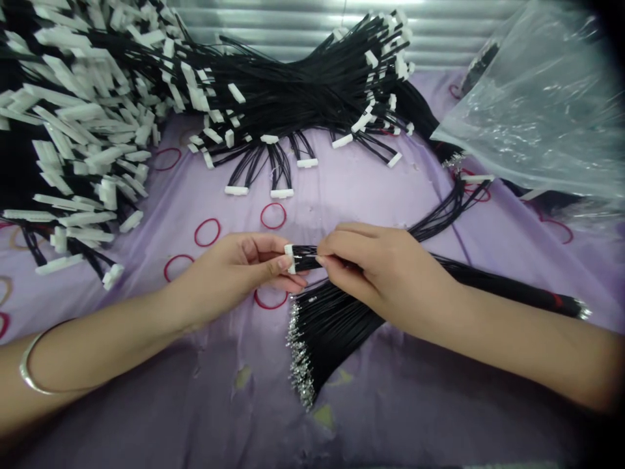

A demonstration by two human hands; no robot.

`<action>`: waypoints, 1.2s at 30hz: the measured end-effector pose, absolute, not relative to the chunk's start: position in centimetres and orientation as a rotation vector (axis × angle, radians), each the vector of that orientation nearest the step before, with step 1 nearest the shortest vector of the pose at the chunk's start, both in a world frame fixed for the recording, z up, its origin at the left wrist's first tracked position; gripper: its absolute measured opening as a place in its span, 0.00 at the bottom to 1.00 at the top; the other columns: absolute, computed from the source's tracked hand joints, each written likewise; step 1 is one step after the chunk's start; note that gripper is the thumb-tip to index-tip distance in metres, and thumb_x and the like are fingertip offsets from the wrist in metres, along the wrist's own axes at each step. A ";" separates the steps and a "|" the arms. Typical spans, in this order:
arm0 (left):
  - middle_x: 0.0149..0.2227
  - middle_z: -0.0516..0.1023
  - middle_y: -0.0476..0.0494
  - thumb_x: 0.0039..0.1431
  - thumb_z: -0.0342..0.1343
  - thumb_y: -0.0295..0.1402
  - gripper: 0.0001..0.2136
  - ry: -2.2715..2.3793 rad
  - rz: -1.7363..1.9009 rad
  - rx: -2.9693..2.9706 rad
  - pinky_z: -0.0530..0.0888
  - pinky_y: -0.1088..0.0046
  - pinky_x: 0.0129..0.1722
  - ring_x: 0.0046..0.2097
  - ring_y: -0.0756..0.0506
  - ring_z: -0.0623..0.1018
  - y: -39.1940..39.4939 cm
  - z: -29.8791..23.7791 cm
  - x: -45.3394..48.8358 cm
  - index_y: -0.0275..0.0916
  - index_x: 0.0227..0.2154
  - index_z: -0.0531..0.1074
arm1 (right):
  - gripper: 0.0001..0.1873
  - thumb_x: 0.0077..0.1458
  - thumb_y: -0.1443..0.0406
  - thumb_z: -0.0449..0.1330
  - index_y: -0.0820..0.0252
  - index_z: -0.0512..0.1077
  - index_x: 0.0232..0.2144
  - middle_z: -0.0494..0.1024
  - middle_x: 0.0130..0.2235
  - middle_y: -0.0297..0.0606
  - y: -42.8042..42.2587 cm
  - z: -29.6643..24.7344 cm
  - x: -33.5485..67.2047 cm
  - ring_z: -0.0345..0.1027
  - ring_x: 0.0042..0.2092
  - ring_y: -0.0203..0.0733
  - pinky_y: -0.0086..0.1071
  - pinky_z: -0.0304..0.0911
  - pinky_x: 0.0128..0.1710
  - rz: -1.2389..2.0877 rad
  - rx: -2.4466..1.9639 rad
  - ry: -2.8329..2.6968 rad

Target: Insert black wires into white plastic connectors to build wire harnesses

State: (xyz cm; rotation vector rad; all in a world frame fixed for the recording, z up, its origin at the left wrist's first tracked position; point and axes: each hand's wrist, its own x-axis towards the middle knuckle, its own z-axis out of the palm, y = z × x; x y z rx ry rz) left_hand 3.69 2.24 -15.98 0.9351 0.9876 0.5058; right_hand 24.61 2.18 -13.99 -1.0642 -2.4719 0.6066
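My left hand pinches a white plastic connector between thumb and fingers. Black wires run out of its right side toward my right hand. Thumb and forefinger of that hand are pressed together on a thin black wire with a bright metal end, close to the connector. Just below lies a fanned bundle of loose black wires, its silvery metal terminals pointing left. Part of this bundle is hidden under my right hand and forearm.
Finished-looking black cables with white connectors are heaped at the left and along the back. Red rubber bands lie scattered on the purple cloth. A clear plastic bag covers the right back corner.
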 end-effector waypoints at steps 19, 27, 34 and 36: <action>0.29 0.79 0.47 0.51 0.62 0.31 0.08 0.975 0.575 0.702 0.76 0.80 0.34 0.30 0.53 0.79 2.5 -15.9 3.7 0.33 0.31 0.70 | 0.10 0.61 0.72 0.46 0.62 0.66 0.40 0.72 0.52 0.35 1.0 -15.1 24.5 0.71 0.41 0.39 0.31 0.66 0.33 0.199 -0.856 -2.646; 0.28 0.77 0.46 0.55 0.58 0.26 0.04 1.005 0.542 0.622 0.75 0.82 0.31 0.27 0.53 0.78 2.9 -15.1 3.8 0.31 0.31 0.68 | 0.13 0.56 0.76 0.47 0.61 0.67 0.39 0.69 0.55 0.31 1.4 -15.4 24.3 0.71 0.37 0.37 0.32 0.64 0.30 0.068 -0.908 -2.727; 0.25 0.77 0.44 0.59 0.52 0.27 0.05 0.956 0.512 0.667 0.74 0.82 0.31 0.27 0.53 0.78 2.9 -15.0 3.8 0.31 0.29 0.66 | 0.09 0.59 0.72 0.51 0.62 0.66 0.41 0.76 0.42 0.34 2.2 -15.9 24.7 0.71 0.32 0.39 0.33 0.61 0.26 -0.018 -0.919 -2.696; 0.25 0.77 0.44 0.60 0.51 0.26 0.05 0.952 0.518 0.672 0.74 0.83 0.29 0.27 0.54 0.78 2.7 -15.0 3.9 0.31 0.29 0.66 | 0.07 0.60 0.70 0.51 0.62 0.68 0.38 0.75 0.34 0.35 2.5 -16.0 24.9 0.68 0.28 0.40 0.33 0.59 0.23 -0.017 -0.958 -2.713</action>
